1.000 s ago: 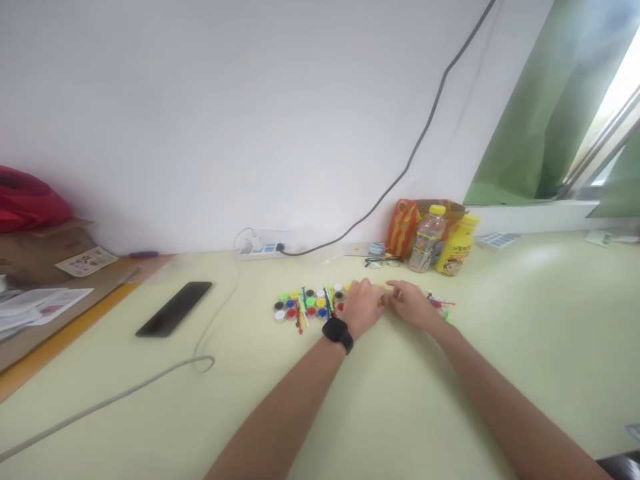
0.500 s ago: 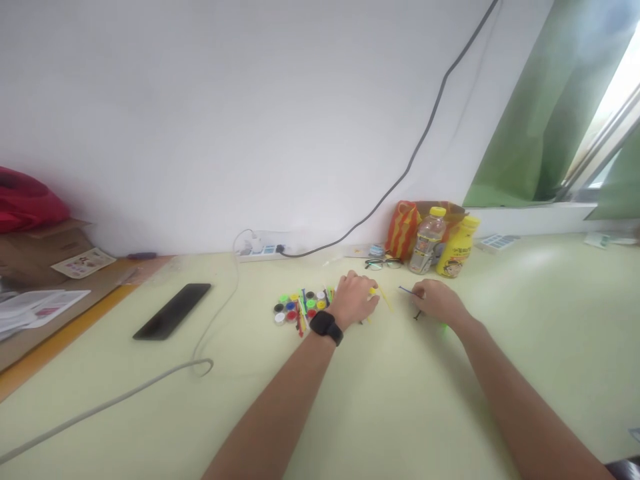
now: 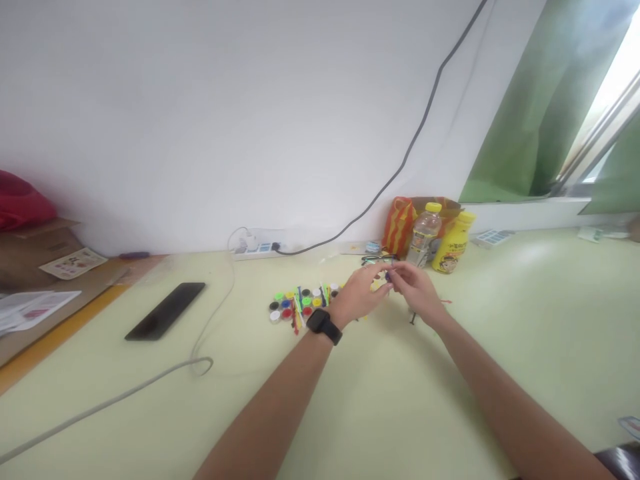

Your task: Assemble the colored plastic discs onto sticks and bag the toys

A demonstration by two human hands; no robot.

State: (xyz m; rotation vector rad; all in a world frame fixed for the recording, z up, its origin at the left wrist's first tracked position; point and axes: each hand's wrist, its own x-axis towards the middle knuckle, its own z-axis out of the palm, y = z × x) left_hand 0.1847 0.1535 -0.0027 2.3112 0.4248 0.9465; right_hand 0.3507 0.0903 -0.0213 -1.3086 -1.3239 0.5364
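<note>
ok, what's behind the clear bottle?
An orange striped bag and a brown bag stand behind the bottle, by the wall. The bottle and the yellow bottle hide the brown bag's lower part.

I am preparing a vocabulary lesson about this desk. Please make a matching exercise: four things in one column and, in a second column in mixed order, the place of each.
Things
1. phone
2. power strip
3. watch
4. yellow bottle

Places
A. on the wrist of the left hand
B. beside the clear bottle
C. against the wall
D. flat on the table, left of the coloured pots

Pairs: 1-D; 2-C; 3-A; 4-B
</note>
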